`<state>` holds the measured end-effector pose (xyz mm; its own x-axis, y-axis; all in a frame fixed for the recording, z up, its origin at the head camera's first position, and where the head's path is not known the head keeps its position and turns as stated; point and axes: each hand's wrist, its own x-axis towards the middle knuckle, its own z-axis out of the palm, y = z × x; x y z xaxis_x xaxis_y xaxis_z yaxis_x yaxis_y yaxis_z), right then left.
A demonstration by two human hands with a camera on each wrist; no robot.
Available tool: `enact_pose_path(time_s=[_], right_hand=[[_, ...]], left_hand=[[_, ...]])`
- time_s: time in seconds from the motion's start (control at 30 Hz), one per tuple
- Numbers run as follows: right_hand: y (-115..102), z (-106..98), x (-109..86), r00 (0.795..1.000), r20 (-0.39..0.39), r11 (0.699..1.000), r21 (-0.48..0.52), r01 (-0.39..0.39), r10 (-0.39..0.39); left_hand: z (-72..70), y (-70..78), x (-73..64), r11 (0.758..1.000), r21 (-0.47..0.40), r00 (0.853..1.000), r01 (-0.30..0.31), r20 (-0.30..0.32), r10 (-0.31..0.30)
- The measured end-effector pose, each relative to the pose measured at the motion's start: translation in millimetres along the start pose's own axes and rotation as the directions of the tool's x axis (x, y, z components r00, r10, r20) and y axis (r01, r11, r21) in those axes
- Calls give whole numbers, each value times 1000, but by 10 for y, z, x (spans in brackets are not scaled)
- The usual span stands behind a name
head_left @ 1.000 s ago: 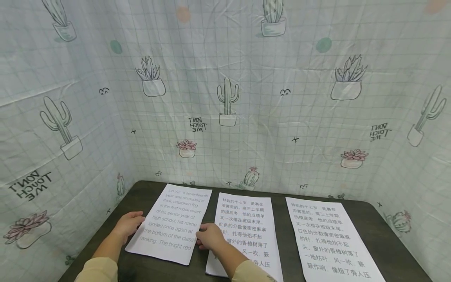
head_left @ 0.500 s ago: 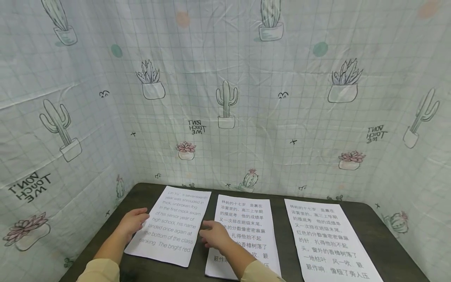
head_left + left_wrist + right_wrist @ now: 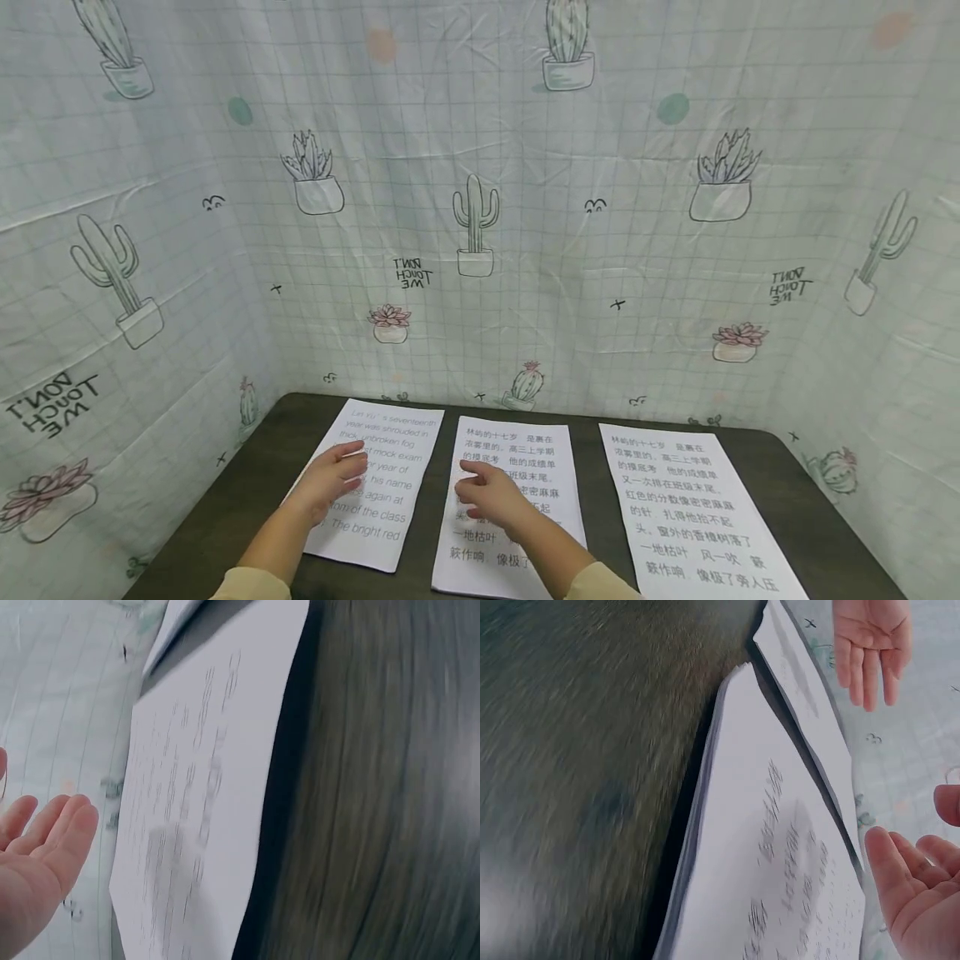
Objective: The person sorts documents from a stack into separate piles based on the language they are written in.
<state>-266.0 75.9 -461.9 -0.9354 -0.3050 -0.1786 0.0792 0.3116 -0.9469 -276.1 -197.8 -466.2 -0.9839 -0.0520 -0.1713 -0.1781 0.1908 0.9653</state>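
Note:
Above the sheet with English text (image 3: 360,533), on the left of the table, my left hand (image 3: 326,482) hovers with its fingers extended and nothing in them. My right hand (image 3: 491,498) is over the middle stack of paper with Chinese text (image 3: 487,575), its fingers loosely bent and holding nothing. In the right wrist view that stack (image 3: 735,787) shows several layered edges, and the right hand (image 3: 922,900) stands apart from it. The left wrist view shows the left hand (image 3: 45,862) raised off the English sheet (image 3: 217,750), palm visible.
To the right lies another sheet of Chinese text (image 3: 690,517). All the papers rest on a dark wooden table (image 3: 217,492). A light curtain with cactus drawings (image 3: 480,333) encloses the table at the back and sides.
Both hands have left the English sheet's side edges. My left hand has moved right, over that sheet, and my right hand has moved right over the middle stack. The papers stay put.

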Motion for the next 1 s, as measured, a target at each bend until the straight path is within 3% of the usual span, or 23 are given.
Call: enact_pose_path(time_s=[0.2,0.57,1.0], right_hand=[[33,-249,-151,1000,-3,1000,4,14,-14],[133,-618,-411,996,-88,1000,-15,9,-10],[328,-951,-573,968,-250,999,20,-33,37]], left_hand=[[252,9,-32,999,-32,999,-7,41,9],[648,67,-58,992,-121,990,-45,130,61],[920,142,-47,985,-156,963,-68,249,106]])
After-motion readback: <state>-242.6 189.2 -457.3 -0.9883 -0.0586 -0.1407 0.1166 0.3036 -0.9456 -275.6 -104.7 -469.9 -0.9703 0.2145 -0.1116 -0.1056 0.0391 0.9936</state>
